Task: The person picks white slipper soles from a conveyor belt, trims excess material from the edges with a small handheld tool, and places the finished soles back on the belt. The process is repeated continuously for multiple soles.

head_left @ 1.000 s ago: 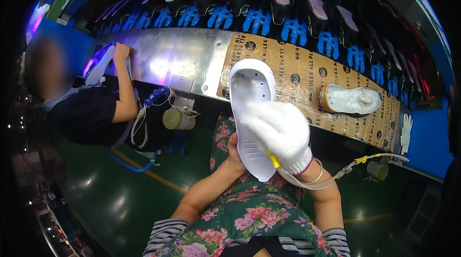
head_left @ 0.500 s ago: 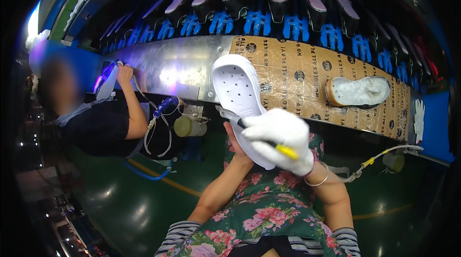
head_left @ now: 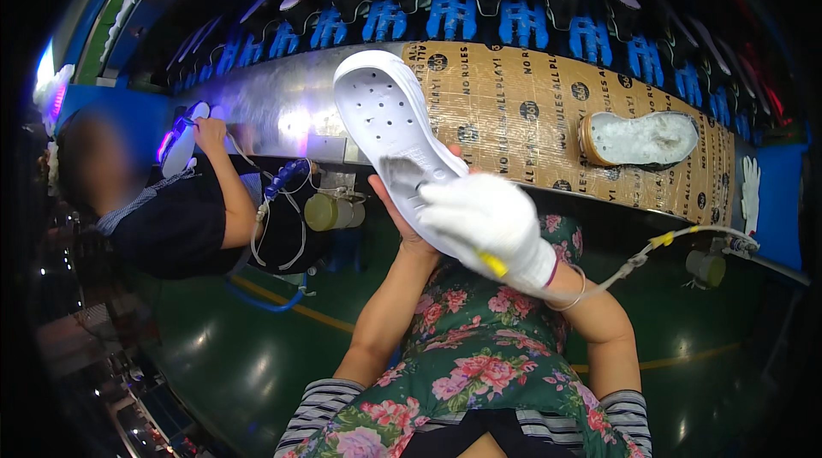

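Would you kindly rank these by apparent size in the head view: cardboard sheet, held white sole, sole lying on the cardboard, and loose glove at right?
Largest to smallest:
Cardboard sheet
Held white sole
Sole on the cardboard
Loose glove

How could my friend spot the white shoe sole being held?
Find the brown cardboard on the metal bench. By the cardboard's left edge, the bare left hand holds the white sole, partly under the gloved right hand. Unlike the tan-edged sole on the cardboard, it shows small dark holes.
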`<state>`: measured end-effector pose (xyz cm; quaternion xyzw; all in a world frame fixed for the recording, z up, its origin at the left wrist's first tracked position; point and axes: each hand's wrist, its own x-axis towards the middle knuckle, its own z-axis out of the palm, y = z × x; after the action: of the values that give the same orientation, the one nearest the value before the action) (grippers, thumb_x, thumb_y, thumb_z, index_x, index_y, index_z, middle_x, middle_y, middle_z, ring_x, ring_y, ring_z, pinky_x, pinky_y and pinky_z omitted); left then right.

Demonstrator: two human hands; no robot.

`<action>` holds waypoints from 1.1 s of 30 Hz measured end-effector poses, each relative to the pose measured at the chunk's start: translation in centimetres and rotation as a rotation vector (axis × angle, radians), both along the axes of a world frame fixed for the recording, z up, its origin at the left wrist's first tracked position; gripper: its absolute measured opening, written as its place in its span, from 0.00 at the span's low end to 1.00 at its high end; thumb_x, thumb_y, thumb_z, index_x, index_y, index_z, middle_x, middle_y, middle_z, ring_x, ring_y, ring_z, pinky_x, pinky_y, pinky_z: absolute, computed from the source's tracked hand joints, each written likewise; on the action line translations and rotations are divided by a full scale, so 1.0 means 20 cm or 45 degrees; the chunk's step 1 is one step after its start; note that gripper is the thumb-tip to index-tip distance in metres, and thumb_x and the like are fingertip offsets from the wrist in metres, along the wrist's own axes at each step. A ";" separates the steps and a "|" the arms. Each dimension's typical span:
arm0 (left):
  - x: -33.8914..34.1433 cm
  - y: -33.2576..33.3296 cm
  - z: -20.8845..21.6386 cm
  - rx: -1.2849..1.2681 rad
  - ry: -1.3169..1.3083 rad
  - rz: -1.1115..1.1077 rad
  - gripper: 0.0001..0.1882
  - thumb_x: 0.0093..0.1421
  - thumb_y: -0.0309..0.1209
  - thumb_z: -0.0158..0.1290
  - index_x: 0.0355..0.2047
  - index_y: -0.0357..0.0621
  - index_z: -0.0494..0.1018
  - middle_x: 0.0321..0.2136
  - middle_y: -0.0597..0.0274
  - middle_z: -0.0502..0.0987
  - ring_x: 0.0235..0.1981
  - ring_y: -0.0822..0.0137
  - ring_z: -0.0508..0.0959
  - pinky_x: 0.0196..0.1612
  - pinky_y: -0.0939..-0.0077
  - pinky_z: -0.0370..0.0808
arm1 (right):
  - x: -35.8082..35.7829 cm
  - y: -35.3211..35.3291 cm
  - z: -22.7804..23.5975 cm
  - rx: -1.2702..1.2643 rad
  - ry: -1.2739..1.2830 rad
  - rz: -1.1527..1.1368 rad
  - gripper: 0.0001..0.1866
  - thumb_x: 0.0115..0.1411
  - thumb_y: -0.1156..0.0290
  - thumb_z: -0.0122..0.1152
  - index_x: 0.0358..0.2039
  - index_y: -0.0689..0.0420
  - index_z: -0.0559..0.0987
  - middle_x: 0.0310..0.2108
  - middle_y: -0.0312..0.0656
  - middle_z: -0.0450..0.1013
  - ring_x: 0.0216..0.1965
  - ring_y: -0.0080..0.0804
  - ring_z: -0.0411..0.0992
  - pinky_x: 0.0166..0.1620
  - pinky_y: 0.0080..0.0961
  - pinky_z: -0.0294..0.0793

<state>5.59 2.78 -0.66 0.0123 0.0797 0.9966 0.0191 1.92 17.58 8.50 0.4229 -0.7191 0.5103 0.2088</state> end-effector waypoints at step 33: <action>-0.34 -0.27 0.08 -0.159 0.579 -0.846 0.64 0.45 0.78 0.61 0.63 0.31 0.64 0.49 0.42 0.71 0.39 0.51 0.76 0.35 0.63 0.73 | 0.12 0.08 0.00 -0.019 -0.649 0.591 0.12 0.49 0.77 0.76 0.36 0.53 0.88 0.42 0.42 0.85 0.37 0.41 0.82 0.41 0.35 0.81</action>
<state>-1.12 -2.62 0.97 0.2562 0.1340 0.9013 0.3225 4.42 19.16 8.59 0.4326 -0.6292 0.6385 -0.0960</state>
